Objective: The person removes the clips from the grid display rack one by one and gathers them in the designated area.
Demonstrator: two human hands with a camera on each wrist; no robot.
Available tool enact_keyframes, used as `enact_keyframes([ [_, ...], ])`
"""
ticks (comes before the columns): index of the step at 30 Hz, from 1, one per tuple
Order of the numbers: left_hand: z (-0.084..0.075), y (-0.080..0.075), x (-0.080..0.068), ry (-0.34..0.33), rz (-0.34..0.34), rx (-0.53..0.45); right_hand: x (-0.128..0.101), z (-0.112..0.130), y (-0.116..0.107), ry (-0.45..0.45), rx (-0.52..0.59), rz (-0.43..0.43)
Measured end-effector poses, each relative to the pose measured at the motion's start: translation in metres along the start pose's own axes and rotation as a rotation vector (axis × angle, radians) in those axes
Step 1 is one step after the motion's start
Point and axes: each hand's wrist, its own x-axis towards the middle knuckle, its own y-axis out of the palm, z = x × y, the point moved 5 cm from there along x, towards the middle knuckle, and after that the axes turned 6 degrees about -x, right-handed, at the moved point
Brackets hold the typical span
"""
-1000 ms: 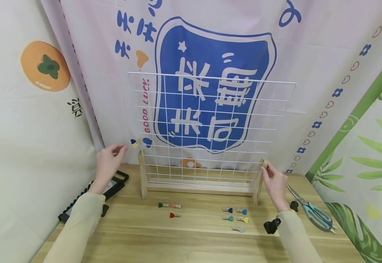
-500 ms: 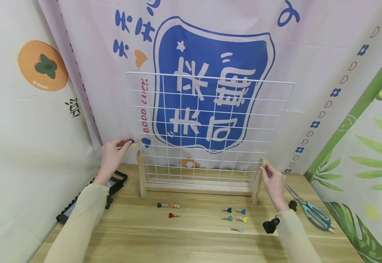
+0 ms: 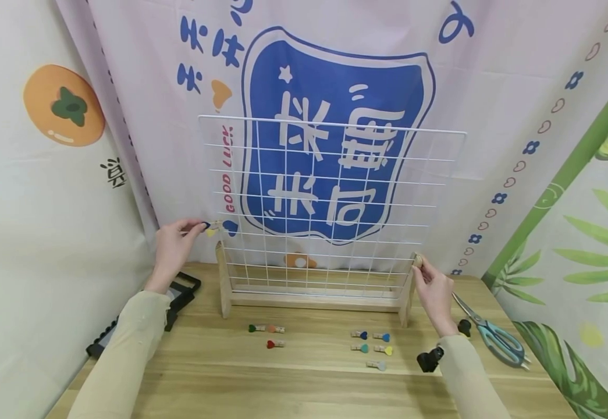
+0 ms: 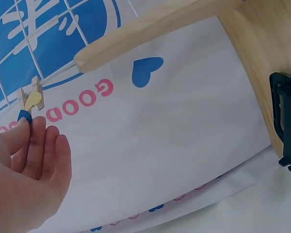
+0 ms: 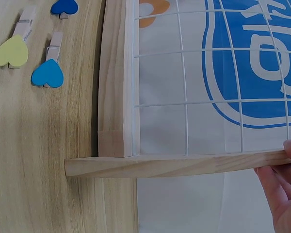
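A white wire grid (image 3: 332, 124) stands upright in a wooden stand (image 3: 314, 300). At its left edge, just above the left post, hang two small wooden clothespins with hearts, one dark blue, one yellow. My left hand (image 3: 174, 241) pinches the dark blue heart clothespin (image 4: 24, 116) by its heart end between thumb and forefinger. Right beside it is the yellow heart clothespin (image 4: 34, 99), overlapping it in the left wrist view. On the other side, my right hand (image 3: 436, 289) grips the top of the stand's right post (image 5: 184, 166) between thumb and fingers.
On the table before the stand lie several heart clothespins, including a red one (image 3: 276, 344) and a yellow one (image 3: 384, 350). Scissors (image 3: 497, 340) and a black clip-like object (image 3: 430, 359) lie to the right. A black-framed object (image 3: 183, 294) is behind my left forearm.
My left hand has moved right to the grid's left edge and taken the dark blue heart clothespin between its fingertips. The right hand keeps its hold on the post.
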Motion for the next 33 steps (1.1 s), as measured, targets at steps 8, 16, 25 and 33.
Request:
enact_keyframes([
  [8, 0.005, -0.014, -0.005, -0.061, -0.042, -0.045, -0.001, -0.002, 0.001, 0.011, -0.006, 0.004],
  [16, 0.022, -0.021, -0.033, -0.101, 0.048, -0.018, -0.001, 0.000, 0.000, -0.006, -0.005, -0.017],
  [25, 0.042, -0.011, -0.067, -0.109, 0.240, 0.091, 0.000, 0.000, 0.001, 0.012, -0.016, 0.000],
  [33, 0.044, 0.026, -0.106, -0.101, 0.406, 0.042, -0.001, 0.000, 0.001, 0.007, 0.009, 0.000],
])
